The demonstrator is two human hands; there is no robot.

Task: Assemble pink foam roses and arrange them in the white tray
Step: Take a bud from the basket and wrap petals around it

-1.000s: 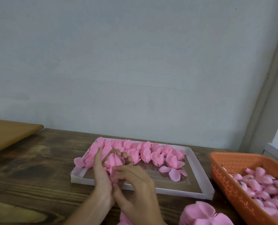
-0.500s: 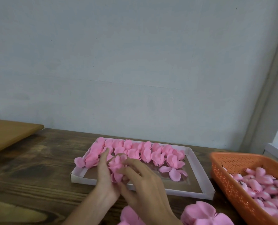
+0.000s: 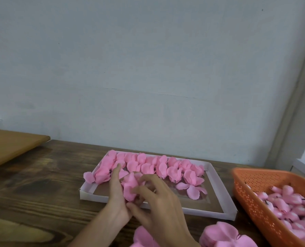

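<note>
Half-built rose [image 3: 130, 186] gripped between both hands above the white tray's [image 3: 93, 196] near-left part. Left hand [image 3: 116, 196] holds its left side and right hand [image 3: 158, 202] curls fingers round the petals. Finished row [image 3: 157, 163] lies just beyond (bare tray floor to the right).

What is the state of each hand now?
Left hand: holds the pink foam rose.
Right hand: fingers curled round the same rose.

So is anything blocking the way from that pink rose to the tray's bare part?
Nothing visible does. The left hand and right hand hold the pink foam rose over the shallow white tray's near side, with bare floor directly to its right.
</note>
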